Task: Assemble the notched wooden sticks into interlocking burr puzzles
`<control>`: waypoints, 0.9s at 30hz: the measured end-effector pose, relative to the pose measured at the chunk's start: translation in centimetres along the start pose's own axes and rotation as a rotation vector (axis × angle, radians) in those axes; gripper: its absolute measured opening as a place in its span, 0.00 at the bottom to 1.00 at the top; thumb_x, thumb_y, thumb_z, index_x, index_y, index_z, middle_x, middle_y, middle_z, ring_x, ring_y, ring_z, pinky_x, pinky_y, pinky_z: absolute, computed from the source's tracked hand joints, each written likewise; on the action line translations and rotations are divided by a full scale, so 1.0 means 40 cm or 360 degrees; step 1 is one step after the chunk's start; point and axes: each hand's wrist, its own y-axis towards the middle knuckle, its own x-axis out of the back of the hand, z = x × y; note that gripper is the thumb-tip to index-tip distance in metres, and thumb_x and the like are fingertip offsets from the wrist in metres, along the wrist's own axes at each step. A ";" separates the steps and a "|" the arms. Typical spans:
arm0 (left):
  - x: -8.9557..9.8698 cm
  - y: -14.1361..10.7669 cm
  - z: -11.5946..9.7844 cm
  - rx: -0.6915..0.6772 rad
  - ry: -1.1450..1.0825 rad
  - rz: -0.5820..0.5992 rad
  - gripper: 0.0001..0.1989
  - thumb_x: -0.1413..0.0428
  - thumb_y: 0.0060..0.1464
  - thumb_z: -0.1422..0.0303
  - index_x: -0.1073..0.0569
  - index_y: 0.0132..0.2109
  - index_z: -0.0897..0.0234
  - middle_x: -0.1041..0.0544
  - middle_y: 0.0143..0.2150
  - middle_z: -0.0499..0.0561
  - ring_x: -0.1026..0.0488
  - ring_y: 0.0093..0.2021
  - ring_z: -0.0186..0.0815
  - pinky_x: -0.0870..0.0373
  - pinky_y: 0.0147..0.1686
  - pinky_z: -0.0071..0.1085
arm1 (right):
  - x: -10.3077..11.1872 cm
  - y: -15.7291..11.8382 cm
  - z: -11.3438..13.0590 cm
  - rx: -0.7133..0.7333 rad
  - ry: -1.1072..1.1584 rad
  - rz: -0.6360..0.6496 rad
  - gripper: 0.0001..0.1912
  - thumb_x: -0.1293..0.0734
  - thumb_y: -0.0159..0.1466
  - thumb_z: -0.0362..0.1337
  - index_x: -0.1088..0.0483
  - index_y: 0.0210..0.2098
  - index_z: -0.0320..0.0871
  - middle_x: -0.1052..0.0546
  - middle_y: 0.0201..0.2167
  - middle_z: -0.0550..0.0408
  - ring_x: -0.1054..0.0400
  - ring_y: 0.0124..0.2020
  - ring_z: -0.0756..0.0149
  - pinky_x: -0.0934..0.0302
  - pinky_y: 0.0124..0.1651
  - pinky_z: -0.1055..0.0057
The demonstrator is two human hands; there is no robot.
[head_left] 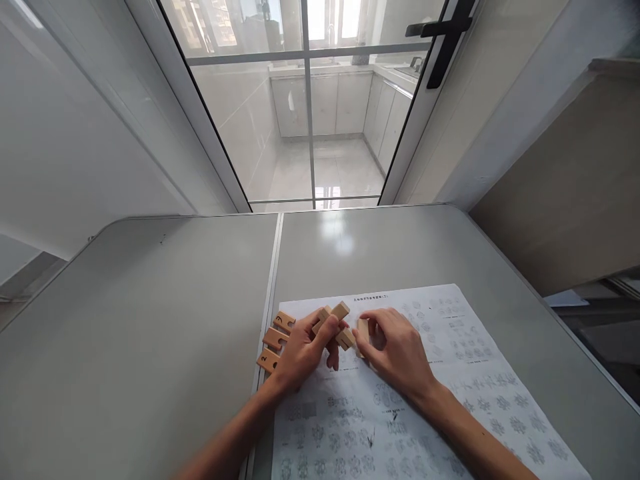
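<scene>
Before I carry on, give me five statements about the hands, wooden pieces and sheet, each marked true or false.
1. The left hand holds a cluster of wooden blocks. True.
2. The right hand lies flat. False: its fingers curl around a single block.
3. Three flat wooden pieces lie left of the left hand. True.
4. The printed sheet lies left of the table seam. False: it lies right of it.
5. The sheet is blank. False: it carries printed figures.

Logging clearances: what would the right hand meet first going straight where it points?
The right hand would likely meet the wooden pieces held in the left hand; depth is unclear.
</scene>
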 end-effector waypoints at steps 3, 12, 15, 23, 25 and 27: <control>-0.004 -0.001 -0.005 0.0009 -0.0094 0.0043 0.30 0.48 0.68 0.40 0.25 0.47 0.66 0.29 0.24 0.44 0.32 0.20 0.30 0.35 0.26 0.29 | -0.001 -0.002 0.008 -0.0044 -0.0005 0.0028 0.03 0.29 0.68 0.38 0.26 0.39 0.46 0.26 0.26 0.57 0.32 0.29 0.60 0.39 0.36 0.62; -0.001 0.002 -0.006 -0.0062 0.0080 0.0000 0.27 0.49 0.71 0.45 0.26 0.37 0.66 0.29 0.30 0.48 0.34 0.29 0.31 0.35 0.33 0.29 | 0.020 0.002 0.008 -0.0446 0.0835 0.0111 0.12 0.33 0.72 0.44 0.21 0.49 0.46 0.27 0.28 0.58 0.32 0.27 0.64 0.35 0.31 0.67; -0.002 0.003 -0.005 -0.0065 0.0046 -0.0010 0.27 0.53 0.72 0.44 0.30 0.36 0.63 0.30 0.29 0.47 0.34 0.29 0.32 0.35 0.33 0.30 | 0.032 0.013 0.010 -0.0557 0.1167 0.0197 0.16 0.32 0.73 0.49 0.22 0.52 0.46 0.22 0.31 0.56 0.28 0.28 0.63 0.29 0.35 0.65; -0.007 -0.002 -0.011 0.0107 0.0164 -0.0233 0.34 0.57 0.68 0.38 0.38 0.25 0.59 0.35 0.20 0.47 0.40 0.22 0.32 0.42 0.23 0.30 | 0.039 0.016 0.036 -0.0564 0.1490 0.0106 0.18 0.23 0.67 0.52 0.29 0.43 0.46 0.19 0.31 0.54 0.21 0.32 0.60 0.23 0.38 0.62; -0.011 -0.005 -0.020 0.0202 0.0095 -0.0278 0.33 0.56 0.68 0.38 0.39 0.25 0.59 0.36 0.19 0.46 0.40 0.20 0.31 0.43 0.22 0.30 | 0.037 0.010 0.037 -0.0547 0.1495 0.0091 0.18 0.24 0.68 0.51 0.30 0.41 0.46 0.20 0.29 0.56 0.22 0.30 0.61 0.24 0.36 0.63; -0.015 -0.007 -0.029 0.0281 0.0013 -0.0282 0.32 0.55 0.67 0.39 0.39 0.25 0.59 0.37 0.18 0.45 0.40 0.18 0.30 0.43 0.21 0.29 | 0.034 0.003 0.035 -0.0535 0.1466 0.0079 0.17 0.25 0.69 0.51 0.31 0.40 0.46 0.22 0.27 0.57 0.24 0.28 0.63 0.27 0.32 0.66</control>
